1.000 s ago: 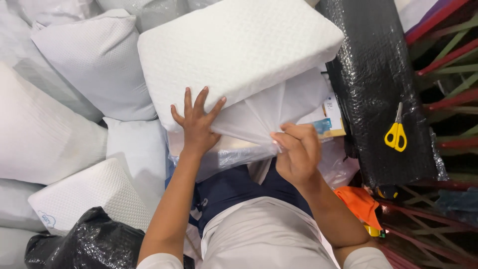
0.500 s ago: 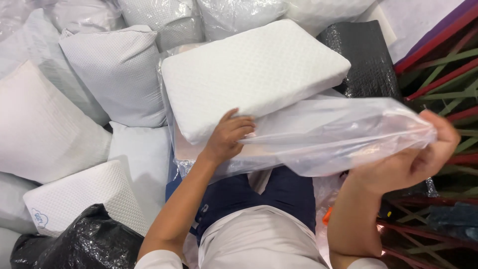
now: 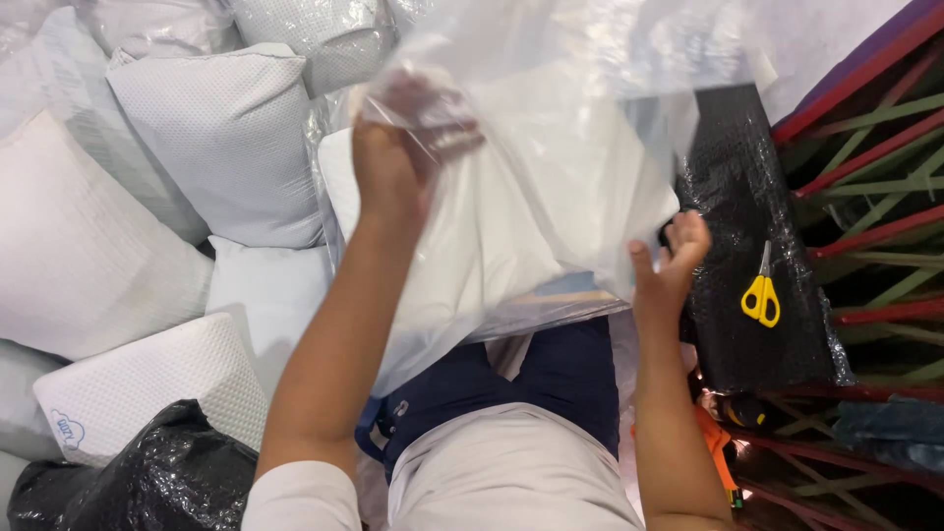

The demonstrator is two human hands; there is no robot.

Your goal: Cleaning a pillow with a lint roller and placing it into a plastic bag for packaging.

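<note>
The left hand (image 3: pixel 393 162) is clenched on the top of a clear plastic bag (image 3: pixel 551 147). The bag hangs long-ways down over the white pillow (image 3: pixel 472 246). The right hand (image 3: pixel 669 265) is released, just beside the bag's lower edge.

- Plastic bag (image 3: pixel 551 147): thin, clear, glossy film.
- Pillow (image 3: pixel 147 379): white quilted cloth, matt.
- Black wrap (image 3: pixel 757 197): shiny bubbled plastic.
- Scissors (image 3: pixel 761 291): smooth yellow plastic handles, metal blades.
</note>
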